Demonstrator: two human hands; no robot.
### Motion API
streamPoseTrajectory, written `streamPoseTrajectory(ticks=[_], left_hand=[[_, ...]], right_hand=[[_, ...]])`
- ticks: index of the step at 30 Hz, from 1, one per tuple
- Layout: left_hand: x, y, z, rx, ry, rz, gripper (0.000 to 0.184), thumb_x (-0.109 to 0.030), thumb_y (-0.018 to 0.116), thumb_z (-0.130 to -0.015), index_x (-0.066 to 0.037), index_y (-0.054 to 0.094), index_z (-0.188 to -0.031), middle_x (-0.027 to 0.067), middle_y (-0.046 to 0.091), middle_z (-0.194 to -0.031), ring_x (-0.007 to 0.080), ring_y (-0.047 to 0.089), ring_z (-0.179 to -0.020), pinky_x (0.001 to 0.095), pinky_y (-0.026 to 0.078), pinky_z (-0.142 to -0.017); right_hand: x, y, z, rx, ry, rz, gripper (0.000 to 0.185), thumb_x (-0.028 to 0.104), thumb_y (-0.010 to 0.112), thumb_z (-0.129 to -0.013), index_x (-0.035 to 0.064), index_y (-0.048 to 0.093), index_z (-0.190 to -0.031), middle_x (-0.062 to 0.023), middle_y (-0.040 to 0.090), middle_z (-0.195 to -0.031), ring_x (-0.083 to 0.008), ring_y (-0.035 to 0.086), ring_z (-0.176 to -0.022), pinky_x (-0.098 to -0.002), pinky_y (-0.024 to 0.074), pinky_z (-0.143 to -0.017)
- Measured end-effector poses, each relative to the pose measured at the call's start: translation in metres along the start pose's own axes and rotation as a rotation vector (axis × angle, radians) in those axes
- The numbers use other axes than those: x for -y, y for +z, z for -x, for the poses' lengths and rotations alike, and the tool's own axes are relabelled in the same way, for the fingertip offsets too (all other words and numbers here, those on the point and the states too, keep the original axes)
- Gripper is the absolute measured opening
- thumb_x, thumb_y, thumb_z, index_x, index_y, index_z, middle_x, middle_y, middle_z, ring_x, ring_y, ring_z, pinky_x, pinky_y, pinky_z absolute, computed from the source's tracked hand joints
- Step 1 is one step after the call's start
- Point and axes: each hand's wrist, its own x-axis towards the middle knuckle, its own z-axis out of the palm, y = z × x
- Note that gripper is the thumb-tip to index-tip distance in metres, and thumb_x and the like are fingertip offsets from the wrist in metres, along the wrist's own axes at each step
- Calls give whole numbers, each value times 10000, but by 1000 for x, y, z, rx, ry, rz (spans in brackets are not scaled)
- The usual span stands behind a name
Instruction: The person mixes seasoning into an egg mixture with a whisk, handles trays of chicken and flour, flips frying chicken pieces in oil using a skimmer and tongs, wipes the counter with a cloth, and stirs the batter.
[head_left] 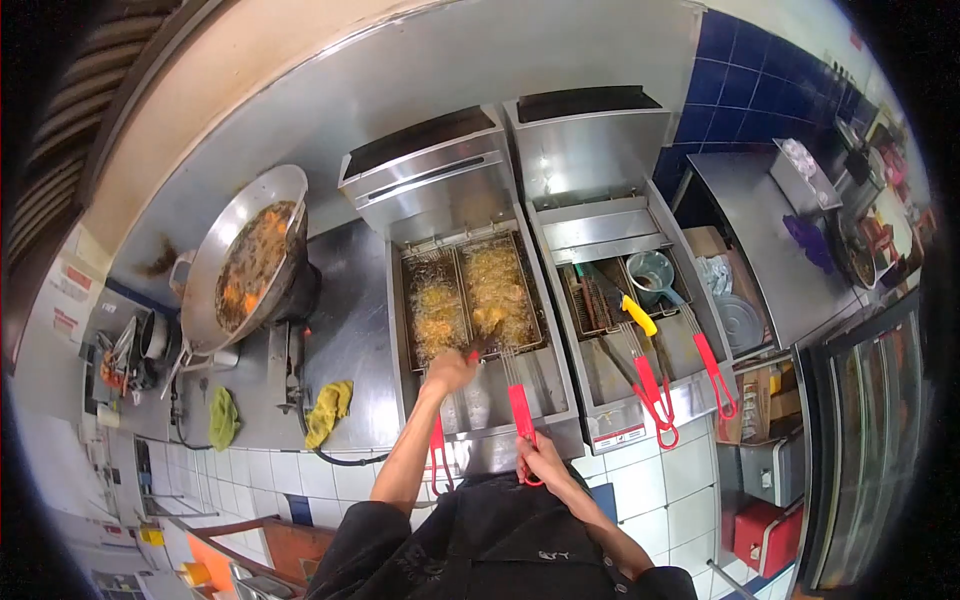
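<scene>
My left hand (451, 371) is closed around a red-handled utensil (482, 350), whose dark end reaches to the food in the right fryer basket; its exact kind is hard to make out. With my right hand (541, 461) I grip the red handle of the fryer basket (521, 408) near its lower end. Golden battered pieces (490, 300) bubble in oil in that basket. More fried pieces (437, 328) cook in the left basket (408, 300), whose red handle (437, 440) hangs below my left wrist.
A large wok (205, 285) of frying food stands on a burner to the left, with yellow cloths (328, 412) nearby. The second fryer (590, 385) holds a yellow-handled knife (638, 314), a pot (652, 275) and several red-handled tools. A steel table (745, 225) stands at right.
</scene>
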Motion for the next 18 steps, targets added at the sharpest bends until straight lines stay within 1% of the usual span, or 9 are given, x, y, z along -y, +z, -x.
streamPoseTrajectory(ticks=[2, 5, 9, 11, 12, 14, 15, 16, 18], left_hand=[[-5, -26, 41, -22, 47, -8, 471, -428, 582, -840, 20, 682, -944, 277, 654, -918, 415, 631, -944, 455, 490, -846], [-6, -62, 88, -12, 103, 26, 437, -408, 572, -855, -1, 676, -977, 253, 666, -895, 411, 636, -910, 461, 491, -838], [1, -70, 94, -53, 150, 21, 406, -387, 570, -861, -15, 676, -983, 232, 674, -874, 392, 641, -900, 460, 498, -822], [-10, -71, 85, -43, 108, -142, 408, -395, 578, -857, -21, 686, -980, 225, 678, -912, 376, 648, -922, 454, 504, -831], [-17, -69, 82, -55, 102, -130, 408, -395, 578, -857, -21, 686, -980, 225, 678, -912, 376, 648, -922, 454, 504, -831], [-34, -66, 72, -1, 107, -417, 427, -416, 584, -861, -22, 693, -984, 206, 683, -967, 357, 653, -946, 447, 515, -832], [-41, -67, 72, -48, 216, -518, 460, -450, 574, -873, -21, 696, -986, 181, 686, -996, 326, 661, -963, 419, 530, -823], [-45, -70, 71, -49, 224, -517, 460, -450, 574, -873, -21, 696, -986, 181, 686, -996, 326, 661, -963, 419, 530, -823], [-60, -85, 65, -55, 249, -623, 432, -437, 580, -872, -38, 703, -985, 163, 692, -988, 297, 662, -982, 384, 538, -807]], right_hand=[[-6, -4, 0, -4, 21, -9, 162, 214, 477, -991, 62, 464, -937, -30, 501, -623, -147, 529, -468, -302, 456, -423], [-16, -9, -6, 38, -30, 12, 167, 222, 481, -990, 64, 466, -940, -30, 499, -622, -144, 531, -473, -300, 459, -426], [-9, -8, -3, 35, 5, -18, 163, 220, 488, -988, 65, 465, -941, -30, 496, -631, -147, 528, -473, -304, 463, -429], [-7, -8, -1, 56, -8, -13, 162, 217, 490, -987, 64, 465, -940, -30, 495, -635, -148, 525, -471, -306, 464, -430], [-2, -7, 4, 40, -23, -16, 165, 218, 493, -985, 64, 462, -934, -30, 494, -633, -149, 521, -465, -308, 462, -426], [10, -7, 7, 26, -48, -16, 169, 219, 496, -984, 63, 460, -928, -30, 492, -631, -150, 516, -459, -311, 460, -422], [16, -9, 7, 26, -17, -28, 173, 221, 499, -982, 65, 456, -920, -30, 487, -620, -149, 512, -455, -311, 455, -417], [18, -12, 9, 21, 20, -42, 178, 223, 502, -980, 66, 452, -912, -29, 481, -608, -148, 507, -451, -311, 450, -412], [-15, -19, -3, 8, 15, -2, 180, 224, 505, -977, 69, 448, -906, -30, 479, -598, -148, 508, -451, -310, 447, -408]])
